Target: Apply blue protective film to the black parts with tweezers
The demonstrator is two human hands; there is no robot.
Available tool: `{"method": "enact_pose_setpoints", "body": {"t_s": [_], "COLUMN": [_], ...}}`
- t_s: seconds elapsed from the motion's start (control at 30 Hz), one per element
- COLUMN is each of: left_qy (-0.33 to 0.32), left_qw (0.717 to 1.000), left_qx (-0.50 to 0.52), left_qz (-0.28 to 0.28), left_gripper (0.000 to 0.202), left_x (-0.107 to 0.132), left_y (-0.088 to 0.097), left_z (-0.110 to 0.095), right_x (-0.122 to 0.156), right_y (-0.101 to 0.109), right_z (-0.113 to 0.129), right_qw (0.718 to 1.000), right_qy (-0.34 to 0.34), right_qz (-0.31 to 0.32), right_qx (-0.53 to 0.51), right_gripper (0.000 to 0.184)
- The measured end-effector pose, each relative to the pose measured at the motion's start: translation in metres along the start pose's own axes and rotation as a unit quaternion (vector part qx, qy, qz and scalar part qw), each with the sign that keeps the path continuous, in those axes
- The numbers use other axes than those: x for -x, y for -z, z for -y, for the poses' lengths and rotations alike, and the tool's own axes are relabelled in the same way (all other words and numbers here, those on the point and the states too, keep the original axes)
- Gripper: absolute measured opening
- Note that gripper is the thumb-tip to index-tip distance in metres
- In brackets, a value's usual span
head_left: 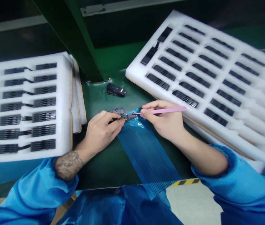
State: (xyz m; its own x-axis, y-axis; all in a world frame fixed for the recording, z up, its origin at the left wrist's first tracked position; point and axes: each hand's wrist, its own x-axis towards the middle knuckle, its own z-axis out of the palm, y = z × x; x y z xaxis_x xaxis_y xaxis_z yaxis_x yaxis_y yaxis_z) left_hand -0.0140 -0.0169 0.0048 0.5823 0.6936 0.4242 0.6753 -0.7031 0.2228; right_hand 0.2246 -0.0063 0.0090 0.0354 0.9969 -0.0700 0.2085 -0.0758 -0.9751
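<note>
Between thumb and fingers, my left hand (101,131) pinches a small black plastic part (130,117) with fine molded detail. Another black piece (118,110) shows just behind its fingertips. My right hand (164,120) grips pink tweezers (170,110) like a pen, their tip at the right end of the black part. Whether the tip holds anything is too small to tell. Under both sets of fingertips lies a blue film strip (148,153) dotted with rows of small dark marks. A little stack of black parts (116,90) rests on the green table beyond the hands.
White foam trays (63,125) holding black parts in slots are stacked at left. At right, another foam tray (217,65) sits tilted, its slots partly filled. A green post (85,47) rises behind the work area. Yellow-black tape (186,182) marks the table's front edge.
</note>
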Motion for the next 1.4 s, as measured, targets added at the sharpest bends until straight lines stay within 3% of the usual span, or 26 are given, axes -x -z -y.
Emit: {"method": "enact_pose_setpoints", "body": {"t_s": [1.2,1.4], "left_qy": [0.006,0.008], "left_qw": [1.000,1.000], "left_qx": [-0.004,0.000], "left_qz": [0.001,0.010], "left_gripper": [0.010,0.013], "left_x": [-0.0013,-0.0001], "left_y": [0.0006,0.0013], "left_z": [-0.0018,-0.0008], "right_x": [-0.0006,-0.0006], "right_y": [0.0026,0.0040], "right_z": [0.0049,0.0042], "right_qw": [0.999,0.998], "right_qy": [0.020,0.026], "right_qz": [0.004,0.014], "right_qx": [0.051,-0.051], "right_gripper": [0.013,0.029]}}
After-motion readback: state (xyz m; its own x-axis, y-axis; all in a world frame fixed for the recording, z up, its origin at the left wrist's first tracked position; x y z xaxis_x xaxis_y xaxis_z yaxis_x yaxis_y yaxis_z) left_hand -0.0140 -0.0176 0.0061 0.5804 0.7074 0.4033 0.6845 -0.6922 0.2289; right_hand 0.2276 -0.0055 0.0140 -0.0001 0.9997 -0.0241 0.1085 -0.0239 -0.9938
